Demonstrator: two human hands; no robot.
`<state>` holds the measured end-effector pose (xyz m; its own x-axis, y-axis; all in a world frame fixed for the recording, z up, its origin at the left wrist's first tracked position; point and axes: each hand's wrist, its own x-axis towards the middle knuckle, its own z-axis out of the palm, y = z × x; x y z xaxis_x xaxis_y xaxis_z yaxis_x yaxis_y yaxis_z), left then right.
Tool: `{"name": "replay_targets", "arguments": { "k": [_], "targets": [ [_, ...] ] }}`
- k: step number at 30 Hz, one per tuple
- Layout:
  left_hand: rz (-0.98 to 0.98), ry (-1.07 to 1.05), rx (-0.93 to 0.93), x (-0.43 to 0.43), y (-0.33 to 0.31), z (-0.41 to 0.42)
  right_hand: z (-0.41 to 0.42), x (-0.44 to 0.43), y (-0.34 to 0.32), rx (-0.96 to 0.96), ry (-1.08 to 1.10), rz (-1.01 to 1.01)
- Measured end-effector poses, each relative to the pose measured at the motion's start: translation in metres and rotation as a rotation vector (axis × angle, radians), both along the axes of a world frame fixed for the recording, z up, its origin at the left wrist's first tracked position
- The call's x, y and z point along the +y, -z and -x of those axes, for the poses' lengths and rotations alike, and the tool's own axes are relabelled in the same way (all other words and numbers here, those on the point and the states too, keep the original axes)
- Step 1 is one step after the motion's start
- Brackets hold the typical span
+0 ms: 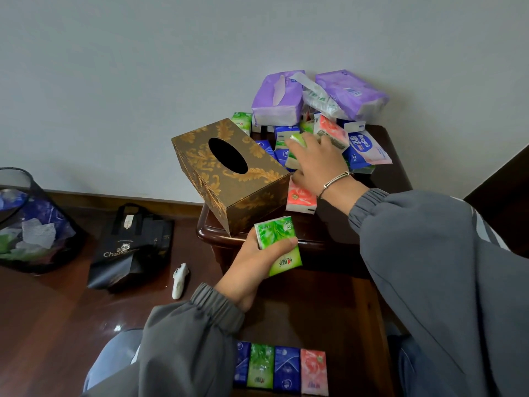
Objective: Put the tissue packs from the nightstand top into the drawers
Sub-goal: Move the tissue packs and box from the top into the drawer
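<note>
The step in hand is collecting: packs are being picked off the nightstand [396, 156] for the drawer [363, 316] that stands open below its front edge. The left hand [252, 263] hangs just off the front edge, its fingers and thumb wrapped round a green pack [279, 239], held clear of the wood. The right hand [317, 164] reaches into the heap of small packs [357, 150] at the back right corner, fingers curled over a second green pack [299, 140] with the thumb beneath, apparently gripping it. A pink pack [302, 197] lies loose just beside that thumb, against the gold-patterned tissue box [229, 173], which overhangs the left edge. Two big purple packs [277, 100] sit on top of the heap by the wall. In the drawer a row of four packs [282, 368] lies side by side along the near edge. Most of the heap remains, so the task looks early. Next, I judge, both hands must come down and set their packs in beside that row without pulling neighbours off the heap.
</note>
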<state>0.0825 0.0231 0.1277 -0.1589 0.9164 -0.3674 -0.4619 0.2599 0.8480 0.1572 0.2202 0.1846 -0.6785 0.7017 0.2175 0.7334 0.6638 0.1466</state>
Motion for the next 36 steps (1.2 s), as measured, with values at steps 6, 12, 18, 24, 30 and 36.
{"name": "replay_targets", "arguments": {
  "k": [6, 12, 18, 24, 30, 36],
  "targets": [
    [0.004, 0.001, -0.009, 0.0, -0.004, -0.001, -0.02, -0.006, 0.004, 0.184, -0.07, -0.046],
    [0.046, 0.009, 0.018, -0.001, -0.01, -0.002, -0.04, -0.017, 0.005, 0.499, -0.085, -0.034],
    [0.074, -0.007, 0.044, -0.002, -0.017, -0.004, -0.065, -0.04, -0.003, 1.245, -0.02, 0.262],
    [0.006, 0.073, 0.06, -0.016, -0.032, -0.008, -0.113, -0.078, -0.02, 1.833, 0.246, 0.983],
    [0.097, 0.216, 0.087, -0.056, -0.023, -0.022, -0.18, -0.13, 0.004, 1.867, 0.295, 1.279],
    [0.358, 0.232, 0.026, -0.077, 0.034, -0.059, -0.208, -0.16, 0.047, 1.884, 0.432, 1.308]
  ]
}}
